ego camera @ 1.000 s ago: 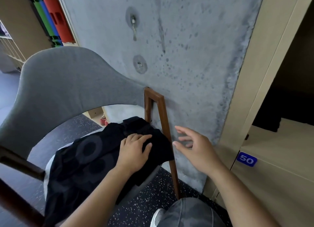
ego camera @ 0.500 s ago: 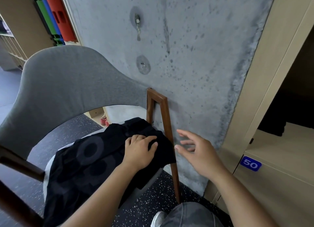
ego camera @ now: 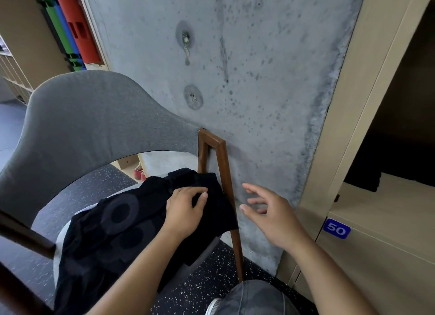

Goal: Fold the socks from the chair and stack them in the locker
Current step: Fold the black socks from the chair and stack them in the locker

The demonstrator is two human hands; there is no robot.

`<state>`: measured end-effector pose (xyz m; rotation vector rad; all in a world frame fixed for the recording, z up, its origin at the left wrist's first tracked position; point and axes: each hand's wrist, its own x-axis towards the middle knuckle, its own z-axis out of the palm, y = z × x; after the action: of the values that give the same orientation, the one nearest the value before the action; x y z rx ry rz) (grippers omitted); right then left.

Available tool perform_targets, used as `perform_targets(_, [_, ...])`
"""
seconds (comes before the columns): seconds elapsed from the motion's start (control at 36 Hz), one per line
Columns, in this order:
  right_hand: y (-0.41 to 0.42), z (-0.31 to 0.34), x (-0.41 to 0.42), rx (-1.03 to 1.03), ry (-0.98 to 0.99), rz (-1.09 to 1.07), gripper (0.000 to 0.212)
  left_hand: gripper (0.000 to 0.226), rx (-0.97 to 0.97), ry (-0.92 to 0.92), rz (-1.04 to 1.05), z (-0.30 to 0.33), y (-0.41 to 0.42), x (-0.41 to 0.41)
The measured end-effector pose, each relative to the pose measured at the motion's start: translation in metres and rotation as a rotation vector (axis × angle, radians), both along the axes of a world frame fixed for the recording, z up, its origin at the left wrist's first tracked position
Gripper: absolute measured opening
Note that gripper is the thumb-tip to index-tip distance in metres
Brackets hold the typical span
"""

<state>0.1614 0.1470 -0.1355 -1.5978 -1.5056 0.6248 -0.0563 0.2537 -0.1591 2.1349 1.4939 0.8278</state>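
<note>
Concrete wall [ego camera: 270, 79] rises behind a grey chair [ego camera: 98, 117], with a pale locker [ego camera: 386, 211] at right. Black socks [ego camera: 131, 223] lie heaped on the chair seat. The left hand [ego camera: 186, 211] rests on the heap's far right end, fingers curled into the cloth, pinching it. The right hand [ego camera: 270, 213] hovers just right of the chair's wooden leg [ego camera: 229, 197], fingers spread and relaxed, holding nothing.

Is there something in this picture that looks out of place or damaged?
Black fabric lies crumpled on the chair, one corner hanging over the seat edge. The left hand grips it. The concrete wall is stained, with patched holes.
</note>
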Motion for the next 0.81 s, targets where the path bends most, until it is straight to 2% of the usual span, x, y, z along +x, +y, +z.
perform_targets(0.11, [-0.004,0.003,0.002,0.008,-0.009,-0.002,0.052,0.023,-0.01,-0.186,-0.037,0.013,-0.01,0.0])
perform_targets(0.28, [-0.012,0.011,0.007,0.028,0.004,-0.006,0.051,0.033,-0.081,-0.368,-0.067,0.029,-0.023,-0.001])
perform_targets(0.42, [-0.021,0.021,0.012,0.067,0.051,-0.01,0.046,0.029,-0.137,-0.577,-0.159,0.049,-0.048,0.012])
perform_targets(0.56, [-0.032,0.031,0.02,0.175,0.158,-0.072,0.037,0.033,-0.148,-0.627,-0.262,0.063,-0.064,0.029])
perform_targets(0.81, [-0.058,0.051,0.058,0.273,0.39,-0.193,0.042,0.028,-0.147,-0.682,-0.453,0.092,-0.093,0.073])
